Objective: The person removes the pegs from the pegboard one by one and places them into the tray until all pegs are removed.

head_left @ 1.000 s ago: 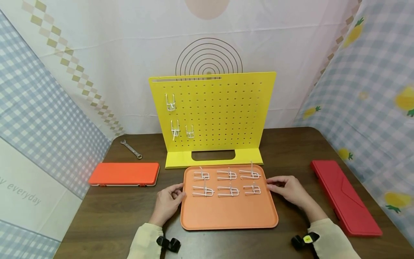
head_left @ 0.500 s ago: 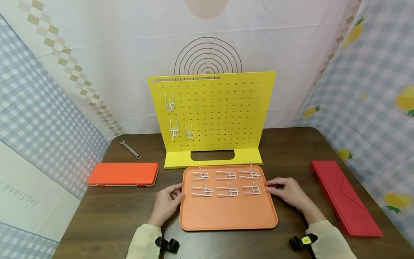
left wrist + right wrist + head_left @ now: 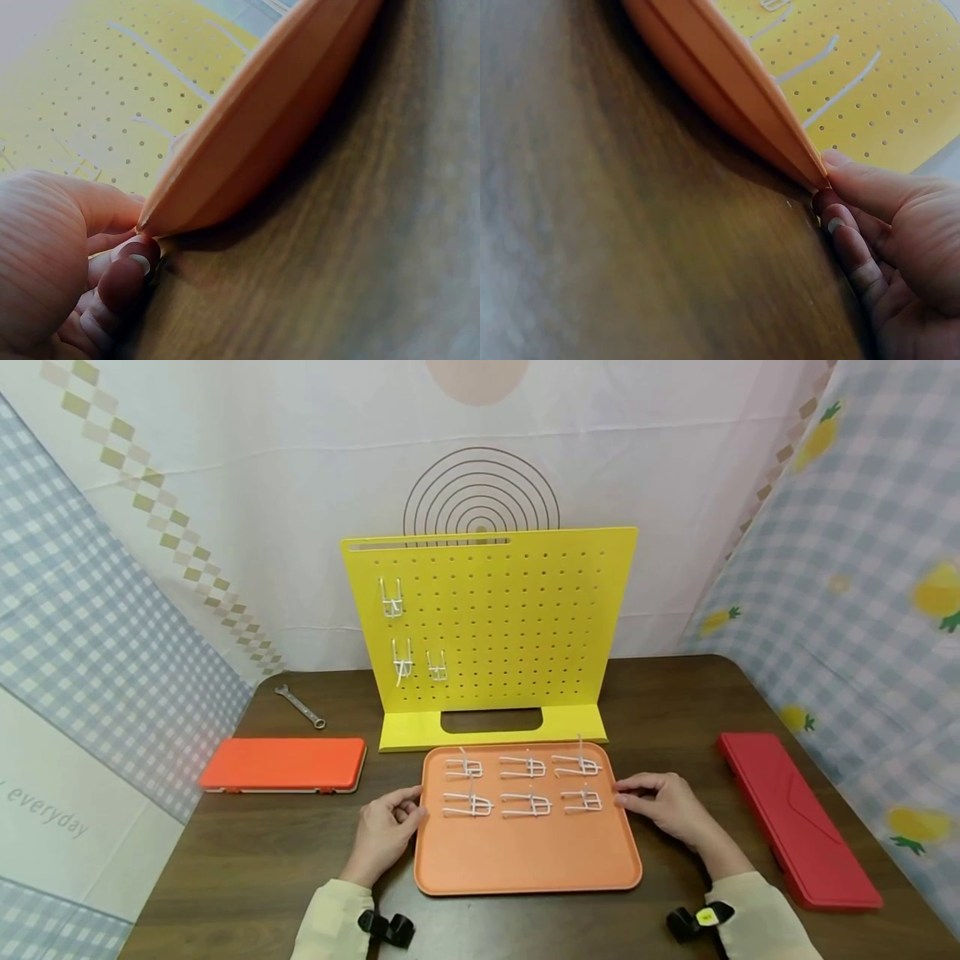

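An orange tray lies in front of the yellow pegboard. Two rows of white wire hooks rest on its far half. My left hand pinches the tray's left rim between thumb and fingers, as the left wrist view shows close up. At the opposite rim, my right hand pinches the edge in the same way, its thumb on top and curled fingers below. Three more white hooks hang on the left part of the pegboard.
On the left of the brown table lies an orange-red flat case, with a metal wrench behind it. A long red case lies at the right. Patterned cloth hangs around the table's back and sides.
Both hands keep their hold on the tray's rims. The whole scene shifts slightly left in the view; the tray, hooks and pegboard keep their places relative to each other.
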`<state>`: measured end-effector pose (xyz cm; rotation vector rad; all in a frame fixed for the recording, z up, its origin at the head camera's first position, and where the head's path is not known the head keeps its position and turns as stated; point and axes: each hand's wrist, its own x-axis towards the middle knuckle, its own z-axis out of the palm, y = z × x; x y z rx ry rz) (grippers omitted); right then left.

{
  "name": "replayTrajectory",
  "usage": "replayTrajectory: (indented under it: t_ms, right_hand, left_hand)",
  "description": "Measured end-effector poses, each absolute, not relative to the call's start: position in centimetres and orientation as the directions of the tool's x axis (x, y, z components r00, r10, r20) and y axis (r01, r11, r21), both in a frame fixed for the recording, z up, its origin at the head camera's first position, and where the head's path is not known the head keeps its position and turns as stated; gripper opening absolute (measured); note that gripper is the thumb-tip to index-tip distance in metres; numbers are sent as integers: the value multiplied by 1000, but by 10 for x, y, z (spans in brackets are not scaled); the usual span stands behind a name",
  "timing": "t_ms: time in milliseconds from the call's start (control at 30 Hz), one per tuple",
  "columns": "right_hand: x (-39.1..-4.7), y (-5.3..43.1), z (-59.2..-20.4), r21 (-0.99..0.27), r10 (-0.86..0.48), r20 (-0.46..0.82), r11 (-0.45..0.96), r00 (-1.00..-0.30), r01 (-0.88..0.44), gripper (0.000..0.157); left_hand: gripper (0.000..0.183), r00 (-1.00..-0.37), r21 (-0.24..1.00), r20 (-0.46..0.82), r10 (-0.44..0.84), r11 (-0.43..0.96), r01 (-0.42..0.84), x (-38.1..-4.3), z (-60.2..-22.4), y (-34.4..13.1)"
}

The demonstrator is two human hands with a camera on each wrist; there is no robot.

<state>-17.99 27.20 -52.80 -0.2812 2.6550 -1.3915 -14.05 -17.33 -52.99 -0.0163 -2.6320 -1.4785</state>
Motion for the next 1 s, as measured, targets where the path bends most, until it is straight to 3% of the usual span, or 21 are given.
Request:
replayTrajectory:
  t_ms: [433,733,1000]
  right_hand:
    - [-181,271,-528,-814,-219,-41,573,-975,-94,27]
    - [-179,272,-528,-819,-217,-37,565,-975,-95,32]
    - [-181,273,-530,-816,-216,-45,571,-975,-89,32]
  left_hand:
    - [26,-993,827,113,-14,556,86,-141,-517,-175]
    - [27,-985,806,173,-7,575,137,-164,-489,-189]
    - [30,-973,879,213,-93,454,149,-191,-464,-203]
